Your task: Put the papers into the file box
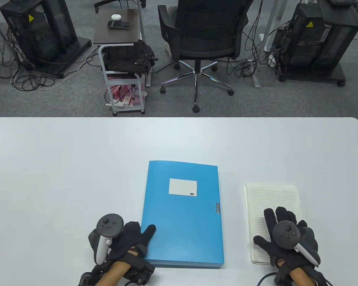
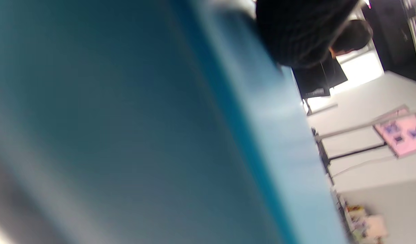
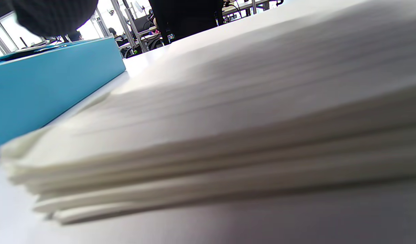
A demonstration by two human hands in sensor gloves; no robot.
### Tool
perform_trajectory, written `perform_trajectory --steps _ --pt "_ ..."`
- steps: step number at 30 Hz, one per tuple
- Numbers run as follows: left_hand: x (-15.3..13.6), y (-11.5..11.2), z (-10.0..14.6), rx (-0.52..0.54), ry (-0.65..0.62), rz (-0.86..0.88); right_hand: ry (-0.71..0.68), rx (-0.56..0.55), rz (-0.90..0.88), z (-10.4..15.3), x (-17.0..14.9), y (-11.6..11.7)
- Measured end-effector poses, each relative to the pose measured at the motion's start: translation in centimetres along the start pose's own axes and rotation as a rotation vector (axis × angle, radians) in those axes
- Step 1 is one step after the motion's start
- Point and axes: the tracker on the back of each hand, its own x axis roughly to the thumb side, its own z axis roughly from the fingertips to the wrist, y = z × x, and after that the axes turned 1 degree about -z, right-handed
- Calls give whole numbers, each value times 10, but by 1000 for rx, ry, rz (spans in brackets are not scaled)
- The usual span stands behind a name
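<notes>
**On the tabletop: closed file box between the hands, papers under the right one**

At the near edge of the white tabletop [image 1: 77, 166] the blue file box [image 1: 183, 213] lies flat w/ lid down, long axis running away from the person. The papers [image 1: 271, 208] sit just to its right, a narrow strip of bare surface between them, long axis parallel to the box.

Left hand [image 1: 122, 241] is at the box's near-left corner, one finger laid over the top face, the rest beside the side wall. Grip looks loose; whether it actually clamps the corner I can't tell, since the left wrist view is only a blue blur. Right hand [image 1: 286, 235] rests flat, fingers spread, on the near half of the stack. It presses, not pinches; nothing is lifted.

Key relation: the clasp tab [image 1: 217, 208] sits on the box's right long edge, so the lid prob. swings open toward the left. That edge faces the papers, & the right hand is the nearer one to it. My read: box must be opened before any sheet goes in, so task is barely begun.

Materials: box is smooth, semi-gloss plastic, rigid, rectangular, w/ a white label [image 1: 183, 187] on top. Papers are cream, ruled, matte sheets. The right wrist view shows the edges slightly fanned & uneven, so the stack is likely to slide apart if gripped from one side only.
</notes>
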Motion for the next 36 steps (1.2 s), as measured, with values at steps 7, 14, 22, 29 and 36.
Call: perform_trajectory --steps 7,14,22,29,36 --pt "18 -8 16 66 -213 -182 -11 3 9 3 3 0" --pt "41 -32 35 -48 -625 -399 -9 14 15 3 5 3" --pt "29 -51 17 -134 -564 -565 -13 17 21 4 7 3" --pt "30 -55 20 -91 -611 -585 -202 61 -18 14 33 7" --pt "33 -55 22 -35 -608 -573 -437 114 31 34 77 19"
